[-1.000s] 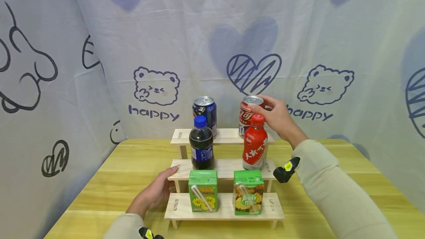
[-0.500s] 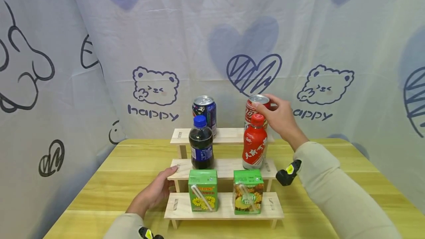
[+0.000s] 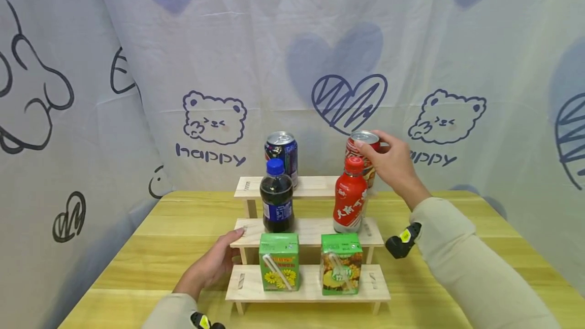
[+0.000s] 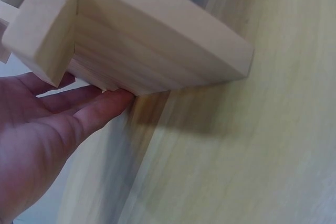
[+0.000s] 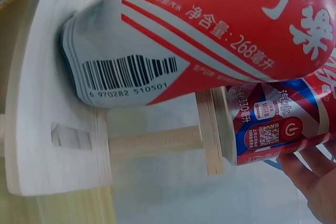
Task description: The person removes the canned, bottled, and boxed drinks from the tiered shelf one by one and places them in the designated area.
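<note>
Right hand closed on red can, rack's top step; left hand on rack's side edge.
The right hand [image 3: 396, 164] clamps the red can [image 5: 286, 119] near its top, thumb on the near face, fingers round the far side, partly hidden; the can is upright at the rack's [image 3: 315, 230] right end, and whether its base bears full weight cannot be told. Just in front of and below this grip, the red bottle [image 3: 351, 197] masks the can's lower front; the right wrist view cuts off the bottle's cap. Well left of the grip stands the blue can [image 3: 288, 154], partly covered by the dark bottle [image 3: 278, 192]. The left hand [image 3: 212, 265] pinches the middle board, thumb above, other fingers beneath, partly obscured.
</note>
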`<action>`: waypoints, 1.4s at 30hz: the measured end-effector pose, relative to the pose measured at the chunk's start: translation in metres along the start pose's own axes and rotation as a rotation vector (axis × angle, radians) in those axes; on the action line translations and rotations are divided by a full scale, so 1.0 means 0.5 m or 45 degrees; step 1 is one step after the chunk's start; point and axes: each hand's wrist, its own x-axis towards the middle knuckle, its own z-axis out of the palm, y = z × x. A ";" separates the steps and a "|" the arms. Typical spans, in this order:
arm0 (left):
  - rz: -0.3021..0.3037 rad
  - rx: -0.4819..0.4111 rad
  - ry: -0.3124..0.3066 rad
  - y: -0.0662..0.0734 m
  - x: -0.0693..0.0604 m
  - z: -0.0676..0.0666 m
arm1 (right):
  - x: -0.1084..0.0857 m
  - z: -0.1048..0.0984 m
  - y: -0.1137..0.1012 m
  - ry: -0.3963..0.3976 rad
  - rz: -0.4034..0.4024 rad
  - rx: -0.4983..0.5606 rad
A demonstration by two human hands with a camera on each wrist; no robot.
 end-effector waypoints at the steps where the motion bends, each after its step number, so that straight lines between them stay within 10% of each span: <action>1: 0.003 0.000 0.000 -0.001 0.001 0.000 | -0.001 -0.002 0.000 0.007 0.001 -0.004; 42: 0.025 0.048 -0.003 -0.036 0.027 -0.024 | -0.029 -0.095 0.060 0.184 0.097 -0.130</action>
